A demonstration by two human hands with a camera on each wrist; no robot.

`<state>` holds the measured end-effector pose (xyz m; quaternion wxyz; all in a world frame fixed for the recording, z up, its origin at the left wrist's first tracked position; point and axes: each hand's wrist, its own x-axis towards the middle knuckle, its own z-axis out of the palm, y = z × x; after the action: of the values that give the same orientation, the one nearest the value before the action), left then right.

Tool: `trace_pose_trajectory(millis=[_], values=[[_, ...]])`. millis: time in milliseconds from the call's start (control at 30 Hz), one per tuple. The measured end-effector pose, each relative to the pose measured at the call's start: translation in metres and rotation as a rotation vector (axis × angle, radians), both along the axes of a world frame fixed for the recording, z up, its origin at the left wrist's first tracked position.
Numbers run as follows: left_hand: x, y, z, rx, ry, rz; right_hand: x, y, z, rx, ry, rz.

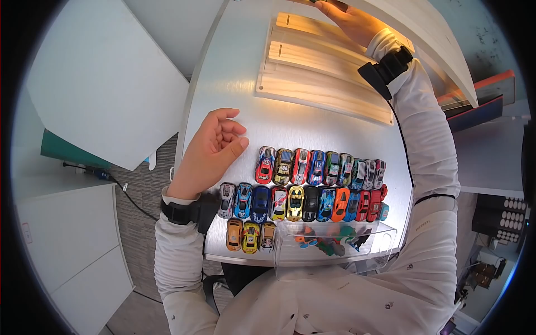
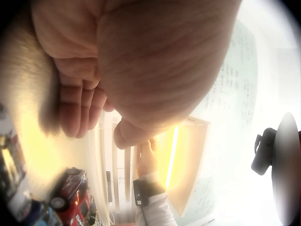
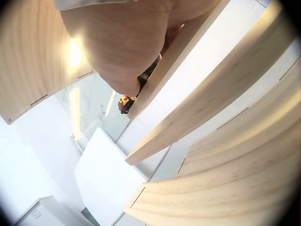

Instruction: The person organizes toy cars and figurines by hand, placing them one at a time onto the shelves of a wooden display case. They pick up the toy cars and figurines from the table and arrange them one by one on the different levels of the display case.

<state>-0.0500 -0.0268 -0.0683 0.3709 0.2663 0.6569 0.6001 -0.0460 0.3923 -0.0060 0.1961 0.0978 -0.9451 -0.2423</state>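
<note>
My left hand [image 1: 209, 151] hovers left of the top row of toy cars [image 1: 301, 166], palm turned inward and fingers loosely bent, holding nothing. In the left wrist view the same hand [image 2: 136, 61] has a red car [image 2: 77, 202] below it. At the far end of the tiered wooden rack [image 1: 312, 84], my right hand [image 1: 354, 22] pinches a small toy, largely hidden by the hand. The right wrist view shows this toy's red and yellow end [image 3: 124, 103] past the thumb of the right hand [image 3: 122, 47], beside a wooden shelf board [image 3: 169, 66].
More toy cars stand in a middle row [image 1: 295, 203] and a short front row [image 1: 250, 237]. A transparent box [image 1: 268, 262] with colourful figures [image 1: 332, 245] sits at the table's near edge. A raised wooden panel [image 1: 446, 50] rises at the right of the rack.
</note>
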Motion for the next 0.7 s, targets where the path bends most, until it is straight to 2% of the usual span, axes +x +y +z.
trace_pose_trajectory(millis=[333, 433, 700], values=[[0.0, 0.0, 0.001, 0.001, -0.022, 0.0, 0.002, -0.009, 0.009, -0.067, 0.009, 0.017], [0.0, 0.001, 0.001, 0.0, -0.017, 0.001, 0.0, -0.01, 0.009, -0.313, 0.056, 0.055], [0.0, 0.0, 0.0, 0.011, -0.024, 0.001, -0.001, -0.01, 0.008, -0.385, 0.082, 0.073]])
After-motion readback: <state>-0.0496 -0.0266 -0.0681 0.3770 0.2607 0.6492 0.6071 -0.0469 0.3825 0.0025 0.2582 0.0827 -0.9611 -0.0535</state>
